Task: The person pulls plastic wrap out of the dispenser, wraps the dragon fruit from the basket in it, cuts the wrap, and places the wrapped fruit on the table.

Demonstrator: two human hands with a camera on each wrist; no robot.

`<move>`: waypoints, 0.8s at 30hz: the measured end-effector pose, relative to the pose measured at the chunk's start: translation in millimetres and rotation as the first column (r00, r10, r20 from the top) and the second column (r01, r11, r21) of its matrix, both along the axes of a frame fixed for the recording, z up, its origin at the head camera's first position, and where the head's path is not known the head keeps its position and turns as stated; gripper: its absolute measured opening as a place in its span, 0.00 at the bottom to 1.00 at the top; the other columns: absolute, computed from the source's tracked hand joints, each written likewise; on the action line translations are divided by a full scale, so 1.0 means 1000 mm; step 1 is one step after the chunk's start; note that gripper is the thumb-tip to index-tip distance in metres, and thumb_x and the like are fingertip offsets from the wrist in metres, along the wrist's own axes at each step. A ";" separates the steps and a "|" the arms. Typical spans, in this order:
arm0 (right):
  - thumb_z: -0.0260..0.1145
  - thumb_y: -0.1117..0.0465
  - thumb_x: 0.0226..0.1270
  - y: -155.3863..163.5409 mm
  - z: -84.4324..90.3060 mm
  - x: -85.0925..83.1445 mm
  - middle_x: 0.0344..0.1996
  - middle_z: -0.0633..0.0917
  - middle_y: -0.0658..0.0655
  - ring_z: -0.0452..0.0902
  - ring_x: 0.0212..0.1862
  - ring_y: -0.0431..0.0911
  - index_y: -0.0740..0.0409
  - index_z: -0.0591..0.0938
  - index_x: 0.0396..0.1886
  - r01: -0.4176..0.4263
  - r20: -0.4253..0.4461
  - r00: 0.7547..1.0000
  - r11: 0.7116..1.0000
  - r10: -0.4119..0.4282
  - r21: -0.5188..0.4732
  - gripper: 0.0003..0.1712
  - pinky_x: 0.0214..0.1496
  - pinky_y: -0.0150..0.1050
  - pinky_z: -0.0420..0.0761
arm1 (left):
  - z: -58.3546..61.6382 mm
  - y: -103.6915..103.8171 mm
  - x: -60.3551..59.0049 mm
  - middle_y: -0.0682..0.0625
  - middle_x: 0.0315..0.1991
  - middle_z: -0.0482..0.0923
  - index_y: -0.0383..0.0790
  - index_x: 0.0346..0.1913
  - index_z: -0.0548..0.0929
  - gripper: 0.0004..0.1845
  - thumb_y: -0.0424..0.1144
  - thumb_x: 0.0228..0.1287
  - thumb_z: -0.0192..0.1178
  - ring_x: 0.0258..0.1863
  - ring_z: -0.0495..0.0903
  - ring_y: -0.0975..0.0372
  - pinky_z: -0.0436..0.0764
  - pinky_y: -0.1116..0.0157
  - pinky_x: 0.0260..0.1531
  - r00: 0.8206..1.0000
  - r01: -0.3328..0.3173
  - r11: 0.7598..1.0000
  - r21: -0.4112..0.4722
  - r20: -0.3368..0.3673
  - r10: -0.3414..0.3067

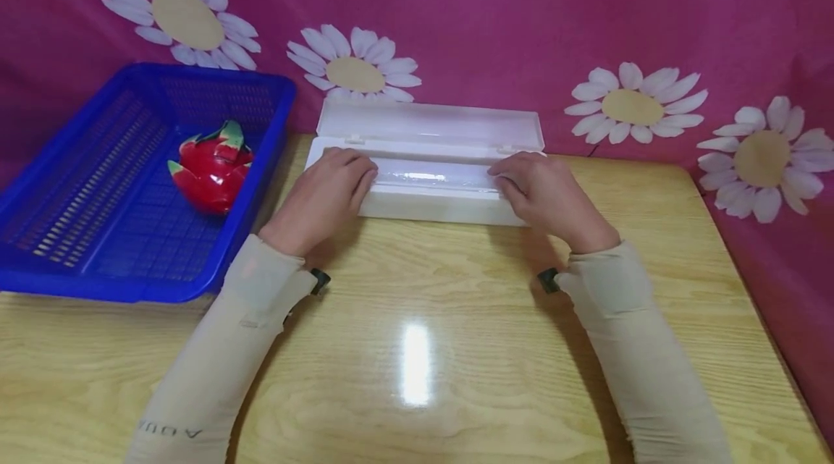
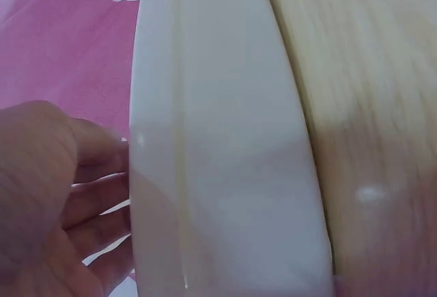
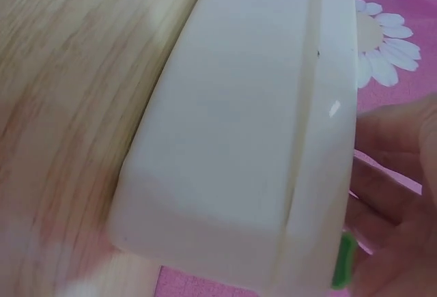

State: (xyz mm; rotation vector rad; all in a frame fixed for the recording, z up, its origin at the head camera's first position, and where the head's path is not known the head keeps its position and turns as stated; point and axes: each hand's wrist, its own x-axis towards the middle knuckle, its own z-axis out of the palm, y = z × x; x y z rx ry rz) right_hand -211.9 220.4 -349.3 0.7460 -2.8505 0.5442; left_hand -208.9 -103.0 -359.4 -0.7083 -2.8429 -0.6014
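Observation:
A long white cling film dispenser [image 1: 443, 209] lies across the far part of the table, its clear lid [image 1: 430, 122] raised at the back. Inside it a roll of cling film [image 1: 423, 174] shines. My left hand [image 1: 332, 189] reaches over the left end, fingers bent, and pinches the film there. At the other end my right hand [image 1: 544, 192] pinches it likewise between thumb and fingers. In both wrist views the dispenser's front wall [image 2: 232, 140] hides the fingertips. A small green piece [image 3: 343, 261] shows at the dispenser's edge near the right hand.
To the left stands a blue plastic basket [image 1: 140, 292] with a red dragon fruit [image 1: 211, 171] in it. The wooden table [image 1: 417, 290] ends at the back and right against a pink cloth [image 1: 495, 22] printed with white daisies.

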 end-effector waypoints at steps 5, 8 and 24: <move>0.63 0.64 0.73 0.000 -0.001 -0.004 0.50 0.91 0.63 0.84 0.58 0.59 0.64 0.87 0.54 0.010 0.036 0.999 1.000 -0.010 0.016 0.15 0.65 0.57 0.80 | 0.001 -0.001 -0.003 0.39 0.63 0.82 0.35 0.61 0.84 0.17 0.38 0.79 0.54 0.67 0.76 0.47 0.74 0.51 0.73 1.000 0.014 0.999 -0.032 0.019 -0.013; 0.64 0.61 0.74 0.000 -0.001 -0.007 0.52 0.90 0.63 0.83 0.61 0.59 0.63 0.87 0.56 0.028 0.066 0.997 0.999 -0.029 0.022 0.17 0.68 0.57 0.78 | 0.001 -0.001 -0.006 0.39 0.65 0.80 0.34 0.63 0.82 0.17 0.36 0.79 0.54 0.69 0.75 0.46 0.73 0.51 0.74 0.999 0.017 0.999 -0.038 0.039 -0.015; 0.63 0.61 0.76 0.009 0.006 -0.015 0.34 0.87 0.59 0.64 0.22 0.45 0.53 0.82 0.67 0.008 0.178 0.984 0.997 -0.021 0.072 0.22 0.35 0.40 0.72 | 0.001 0.000 -0.017 0.38 0.61 0.85 0.34 0.63 0.83 0.17 0.34 0.78 0.54 0.63 0.80 0.45 0.75 0.49 0.72 0.998 -0.008 1.000 -0.010 0.070 0.009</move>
